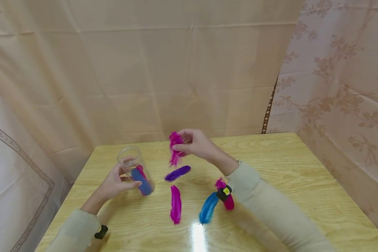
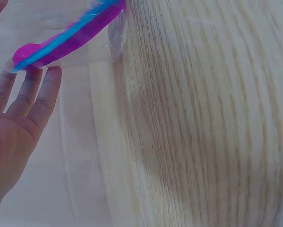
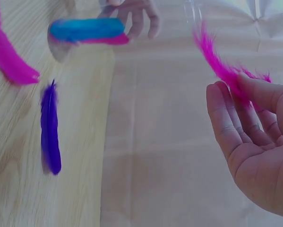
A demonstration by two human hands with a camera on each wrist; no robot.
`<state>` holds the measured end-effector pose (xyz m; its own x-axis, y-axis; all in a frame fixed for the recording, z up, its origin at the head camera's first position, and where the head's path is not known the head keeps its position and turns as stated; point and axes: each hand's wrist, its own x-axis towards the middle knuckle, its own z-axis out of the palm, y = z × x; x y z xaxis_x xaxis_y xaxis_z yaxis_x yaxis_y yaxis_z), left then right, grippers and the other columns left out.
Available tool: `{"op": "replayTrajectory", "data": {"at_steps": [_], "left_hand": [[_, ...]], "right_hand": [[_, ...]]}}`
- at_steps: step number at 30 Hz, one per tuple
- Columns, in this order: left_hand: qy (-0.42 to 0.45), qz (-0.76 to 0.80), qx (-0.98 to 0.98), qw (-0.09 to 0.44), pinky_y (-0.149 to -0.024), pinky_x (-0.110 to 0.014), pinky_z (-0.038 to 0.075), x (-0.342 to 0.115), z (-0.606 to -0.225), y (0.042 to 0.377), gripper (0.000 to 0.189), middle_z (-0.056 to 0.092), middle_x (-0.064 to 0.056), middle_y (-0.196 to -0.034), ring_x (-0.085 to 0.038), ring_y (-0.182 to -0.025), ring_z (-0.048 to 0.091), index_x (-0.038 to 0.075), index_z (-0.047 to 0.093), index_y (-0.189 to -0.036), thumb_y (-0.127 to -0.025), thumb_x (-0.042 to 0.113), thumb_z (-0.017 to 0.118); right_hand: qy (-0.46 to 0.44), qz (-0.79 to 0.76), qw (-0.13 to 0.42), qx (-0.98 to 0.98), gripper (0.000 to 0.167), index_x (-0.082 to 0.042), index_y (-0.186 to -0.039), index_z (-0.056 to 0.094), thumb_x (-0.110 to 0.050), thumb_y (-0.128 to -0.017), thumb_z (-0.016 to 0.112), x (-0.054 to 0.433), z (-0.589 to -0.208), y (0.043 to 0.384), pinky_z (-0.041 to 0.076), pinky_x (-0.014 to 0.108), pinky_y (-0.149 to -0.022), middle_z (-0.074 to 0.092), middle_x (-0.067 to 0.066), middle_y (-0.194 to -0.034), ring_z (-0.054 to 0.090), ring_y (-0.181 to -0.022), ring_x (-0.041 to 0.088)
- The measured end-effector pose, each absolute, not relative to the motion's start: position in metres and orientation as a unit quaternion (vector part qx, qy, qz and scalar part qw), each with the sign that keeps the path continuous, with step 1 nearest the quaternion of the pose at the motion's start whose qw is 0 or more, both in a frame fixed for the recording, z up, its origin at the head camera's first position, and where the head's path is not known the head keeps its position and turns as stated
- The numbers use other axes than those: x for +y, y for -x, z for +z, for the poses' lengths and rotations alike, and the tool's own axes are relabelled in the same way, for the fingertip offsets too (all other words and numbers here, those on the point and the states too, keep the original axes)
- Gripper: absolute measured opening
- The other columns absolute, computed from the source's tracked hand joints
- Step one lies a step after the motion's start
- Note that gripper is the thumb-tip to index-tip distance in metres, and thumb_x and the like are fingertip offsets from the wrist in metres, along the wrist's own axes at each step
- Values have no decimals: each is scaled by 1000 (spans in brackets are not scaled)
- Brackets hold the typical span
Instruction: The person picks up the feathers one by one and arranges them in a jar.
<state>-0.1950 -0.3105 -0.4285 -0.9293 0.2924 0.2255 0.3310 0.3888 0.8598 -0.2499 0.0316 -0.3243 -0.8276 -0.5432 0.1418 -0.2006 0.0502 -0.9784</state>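
Observation:
At the table's left, my left hand (image 1: 118, 182) grips a clear cylindrical jar (image 1: 130, 154), thumb on the near side and fingers behind it. The jar leans a little, mouth toward the back left. Inside lie a blue feather (image 3: 87, 30) and a pink one (image 2: 80, 40). Above the back of the table my right hand (image 1: 199, 142) pinches a fluffy magenta feather (image 1: 175, 148) between thumb and fingers; its wisps show beyond the fingertips in the right wrist view. A purple feather (image 1: 177, 173) lies on the table below that hand.
A magenta feather (image 1: 175, 204) and a turquoise feather (image 1: 209, 208) lie on the wooden table (image 1: 271, 164) toward the front. Another pink feather (image 1: 229, 203) is partly hidden under the right wrist's black camera (image 1: 223, 192). A beige curtain (image 1: 176, 70) hangs behind the table.

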Motion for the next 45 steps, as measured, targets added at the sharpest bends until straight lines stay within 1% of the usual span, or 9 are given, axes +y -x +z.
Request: {"op": "replayTrajectory", "data": {"at_steps": [3, 7, 12, 15, 19, 25, 36, 40, 45], "left_hand": [[189, -520, -833, 20, -85, -33, 57, -312, -430, 196, 77, 53, -22, -141, -39, -119, 52, 4, 37, -146, -84, 3, 83], [193, -519, -833, 22, -84, -32, 57, -315, -431, 198, 77, 54, -22, -141, -41, -119, 53, 4, 37, -146, -84, 2, 82], [192, -515, -835, 20, -85, -31, 56, -317, -433, 201, 77, 54, -22, -141, -43, -119, 53, 4, 37, -146, -84, 4, 83], [191, -514, -836, 17, -85, -31, 56, -317, -433, 202, 78, 54, -22, -141, -44, -120, 53, 5, 36, -147, -84, 5, 83], [191, -516, -835, 16, -85, -31, 56, -316, -431, 201, 78, 53, -23, -141, -45, -121, 53, 5, 36, -146, -84, 4, 83], [189, -513, -837, 14, -86, -32, 56, -315, -433, 201, 77, 54, -21, -141, -44, -122, 53, 5, 37, -146, -84, 6, 83], [195, -524, -829, 15, -85, -32, 56, -316, -433, 202, 77, 53, -23, -142, -45, -123, 52, 4, 37, -146, -84, 4, 83], [201, -523, -828, 21, -84, -32, 57, -316, -434, 203, 72, 50, -23, -145, -45, -124, 52, 5, 40, -142, -84, 4, 83], [211, -521, -826, 30, -83, -33, 58, -316, -433, 204, 58, 47, -20, -148, -44, -126, 51, 5, 47, -129, -83, 3, 83]], "right_hand": [[265, -644, 136, 704, 31, 5, -121, 63, 0, -92, 73, 23, -323, 248, 61, 47, -78, 70, 17, -101, 74, -85, 28], [273, -637, 137, 708, 29, 3, -120, 65, -2, -93, 73, 13, -319, 249, 62, 42, -76, 70, 16, -102, 73, -86, 27], [281, -639, 132, 703, 26, 3, -118, 66, -2, -93, 72, 2, -311, 251, 61, 42, -78, 69, 16, -103, 72, -87, 27], [279, -639, 127, 705, 30, 3, -120, 64, -1, -92, 73, -4, -307, 252, 61, 42, -78, 68, 16, -102, 72, -87, 26], [283, -626, 121, 716, 36, 3, -125, 63, -3, -92, 75, -11, -303, 251, 61, 39, -78, 69, 15, -102, 71, -87, 25], [296, -603, 105, 734, 30, 2, -118, 69, -6, -91, 77, -17, -302, 248, 60, 33, -80, 72, 11, -100, 70, -90, 22], [316, -603, 88, 728, 28, 1, -117, 71, -7, -91, 76, -43, -291, 245, 60, 30, -78, 71, 10, -100, 69, -88, 21], [333, -598, 76, 725, 25, 1, -114, 72, -8, -92, 76, -57, -284, 244, 60, 28, -77, 71, 9, -100, 69, -87, 19], [350, -597, 56, 719, 23, 2, -113, 72, -6, -92, 75, -71, -278, 245, 59, 26, -76, 72, 10, -99, 70, -85, 18]]}}
